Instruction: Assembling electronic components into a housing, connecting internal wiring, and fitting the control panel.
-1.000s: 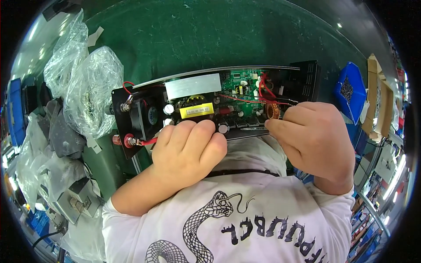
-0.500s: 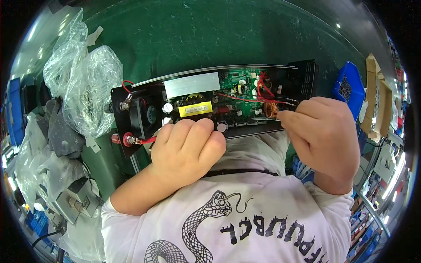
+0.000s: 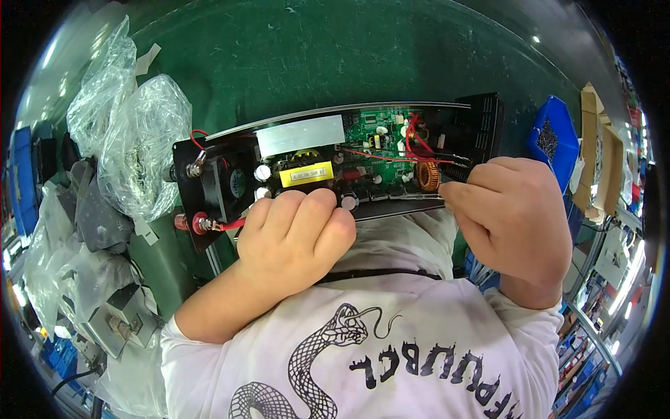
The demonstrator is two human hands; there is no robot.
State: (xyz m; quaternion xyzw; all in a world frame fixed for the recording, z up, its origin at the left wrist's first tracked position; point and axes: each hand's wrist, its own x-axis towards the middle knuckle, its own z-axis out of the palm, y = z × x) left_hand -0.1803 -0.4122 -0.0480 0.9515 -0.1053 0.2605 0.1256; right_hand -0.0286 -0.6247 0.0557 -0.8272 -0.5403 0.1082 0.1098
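Observation:
An opened power inverter (image 3: 377,209) lies across my lap side of the table, its black case showing a fan, a yellow transformer (image 3: 307,174), a green circuit board (image 3: 380,133) and a copper coil (image 3: 428,176). My left hand (image 3: 296,234) is closed over the near wall of the case, its fingertips hidden inside or behind that edge. At the right end my right hand (image 3: 513,216) is closed in a pinch around a thin metal tool (image 3: 419,197), perhaps tweezers. Its tip points left along the near wall, just below the coil. Red wires (image 3: 419,140) loop above the coil.
Clear plastic bags (image 3: 150,140) and a dark cloth (image 3: 101,209) lie at the left. A blue bin (image 3: 556,136) of small screws stands to the right, beside an open cardboard box (image 3: 600,153). The green tabletop (image 3: 314,56) stretches behind the inverter.
The inverter has shifted slightly left, my left hand with it. The metal tool in my right hand has dropped a little toward the near wall, its tip moving slightly left.

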